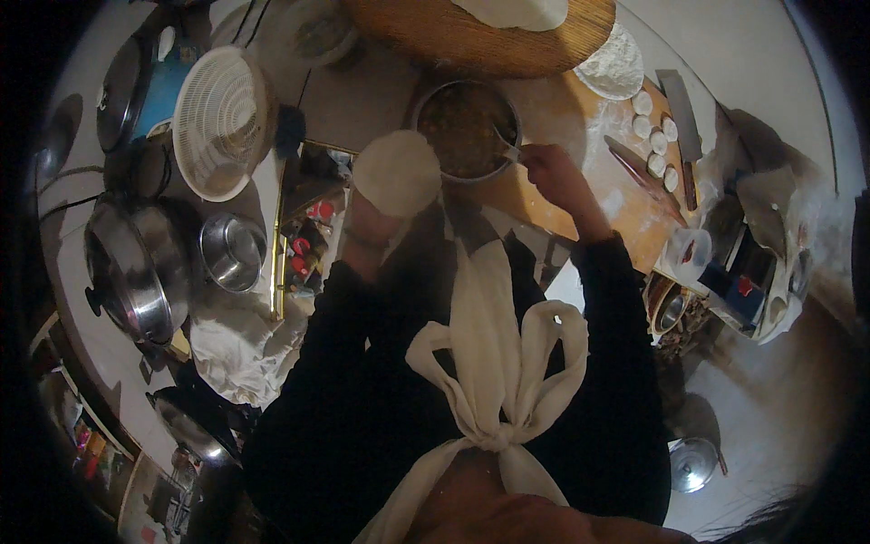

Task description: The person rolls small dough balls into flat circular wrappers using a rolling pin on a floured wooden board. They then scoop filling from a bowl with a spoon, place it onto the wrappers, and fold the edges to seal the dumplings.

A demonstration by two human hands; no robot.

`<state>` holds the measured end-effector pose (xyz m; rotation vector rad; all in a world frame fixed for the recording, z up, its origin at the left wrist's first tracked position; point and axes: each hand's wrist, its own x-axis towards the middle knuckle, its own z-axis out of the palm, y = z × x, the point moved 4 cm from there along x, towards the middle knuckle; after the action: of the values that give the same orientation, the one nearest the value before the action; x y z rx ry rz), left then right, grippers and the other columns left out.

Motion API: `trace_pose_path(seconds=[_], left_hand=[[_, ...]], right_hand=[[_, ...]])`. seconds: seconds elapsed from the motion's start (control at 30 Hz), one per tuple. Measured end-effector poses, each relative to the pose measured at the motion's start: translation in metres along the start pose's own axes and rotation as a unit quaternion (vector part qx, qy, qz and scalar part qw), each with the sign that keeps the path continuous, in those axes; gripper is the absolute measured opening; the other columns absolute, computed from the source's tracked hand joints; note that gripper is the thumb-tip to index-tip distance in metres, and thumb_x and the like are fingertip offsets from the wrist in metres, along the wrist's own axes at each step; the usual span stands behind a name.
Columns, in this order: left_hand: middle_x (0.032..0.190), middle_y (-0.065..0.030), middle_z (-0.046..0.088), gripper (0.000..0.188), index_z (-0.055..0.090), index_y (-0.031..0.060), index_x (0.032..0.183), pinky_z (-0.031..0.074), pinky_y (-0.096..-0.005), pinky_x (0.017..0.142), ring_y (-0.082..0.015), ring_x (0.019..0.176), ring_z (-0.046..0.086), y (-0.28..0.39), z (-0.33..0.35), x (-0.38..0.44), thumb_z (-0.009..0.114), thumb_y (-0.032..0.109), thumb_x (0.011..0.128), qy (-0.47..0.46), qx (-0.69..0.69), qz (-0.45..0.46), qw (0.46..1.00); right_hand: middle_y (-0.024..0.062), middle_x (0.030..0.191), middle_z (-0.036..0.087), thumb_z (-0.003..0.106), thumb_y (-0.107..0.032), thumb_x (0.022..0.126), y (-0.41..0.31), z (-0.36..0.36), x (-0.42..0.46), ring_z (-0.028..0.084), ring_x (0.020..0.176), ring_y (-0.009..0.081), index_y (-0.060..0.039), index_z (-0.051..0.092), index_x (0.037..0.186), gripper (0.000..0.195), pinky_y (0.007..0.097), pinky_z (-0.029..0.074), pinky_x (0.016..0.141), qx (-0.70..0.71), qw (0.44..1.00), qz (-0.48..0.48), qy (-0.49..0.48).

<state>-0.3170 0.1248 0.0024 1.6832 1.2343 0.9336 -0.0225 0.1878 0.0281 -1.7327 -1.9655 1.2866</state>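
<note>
A round, thin sheet of dough (397, 173) lies over my left hand (374, 221), which holds it up from below, left of a metal pot. The left fingers are mostly hidden under the dough. My right hand (549, 173) grips the handle of a spoon (506, 145) at the pot's right side. The spoon's bowl dips into a dark, chunky filling (462, 126) inside the pot (476, 179). Shadow over the pot hides the filling's details.
Beyond the pot is a round wooden board (489, 51) bearing rolled dough. To the right are a bowl of flour (612, 64), several dough pieces (657, 143), a rolling pin (642, 173) and a cleaver (680, 115). A plastic colander (221, 126) and steel pot (136, 272) stand left.
</note>
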Motion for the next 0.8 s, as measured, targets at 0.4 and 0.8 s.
trace_pose_path(seconds=[0.4,0.8], left_hand=[[0.147,-0.0157,0.047,0.050,0.038,0.0033,0.145,0.043,-0.0495,0.110,-0.0302,0.133,0.049,-0.028,0.006,-0.001,0.052,0.013,0.099,0.061,-0.380,-0.109,0.917],[0.141,-0.0137,0.054,0.068,0.042,0.0028,0.143,0.044,-0.0411,0.109,-0.0259,0.127,0.055,-0.014,0.002,0.003,0.074,0.007,0.084,0.065,-0.212,-0.102,0.970]], right_hand=[[-0.0053,0.065,0.052,0.059,-0.020,0.095,0.044,-0.010,0.003,0.045,0.056,0.0053,-0.0040,0.069,0.092,0.020,0.0233,0.035,0.047,0.240,0.958,0.138,-0.069],[0.0175,0.076,0.068,0.055,-0.014,0.090,-0.061,-0.025,-0.025,0.068,0.072,0.0347,-0.0086,0.069,0.099,0.017,0.0448,0.052,0.060,-0.298,0.951,-0.052,0.066]])
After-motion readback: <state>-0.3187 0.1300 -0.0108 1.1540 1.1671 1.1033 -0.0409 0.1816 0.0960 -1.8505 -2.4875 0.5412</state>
